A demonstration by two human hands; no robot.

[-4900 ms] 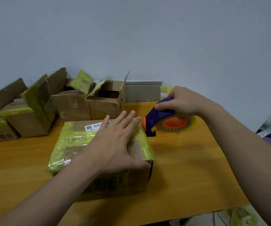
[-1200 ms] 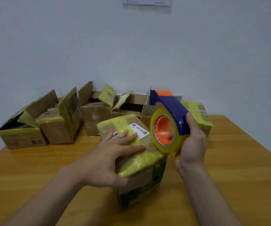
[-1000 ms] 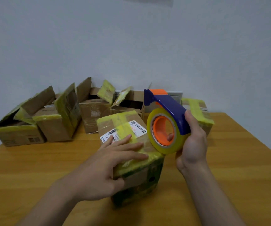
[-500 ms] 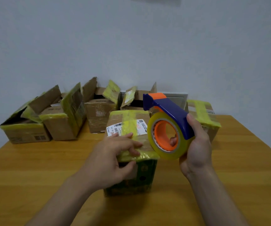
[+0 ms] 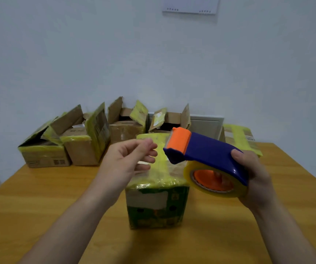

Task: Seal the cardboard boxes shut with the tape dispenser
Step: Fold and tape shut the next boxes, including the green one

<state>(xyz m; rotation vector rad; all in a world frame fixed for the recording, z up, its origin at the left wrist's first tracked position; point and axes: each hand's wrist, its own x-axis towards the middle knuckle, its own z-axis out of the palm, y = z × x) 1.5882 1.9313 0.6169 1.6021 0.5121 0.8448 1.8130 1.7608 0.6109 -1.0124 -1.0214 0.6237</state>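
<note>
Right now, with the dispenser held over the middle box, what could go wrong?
1. Neither hand steadies the box: the left hand hovers above it and the right hand grips the tape dispenser, so pressing tape down might push the box askew.
2. The left fingers sit close to the dispenser's orange head; if the cutter is there, they could get nicked.

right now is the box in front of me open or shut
Shut: the front box has its top flat under yellow tape, no flap raised.
</note>
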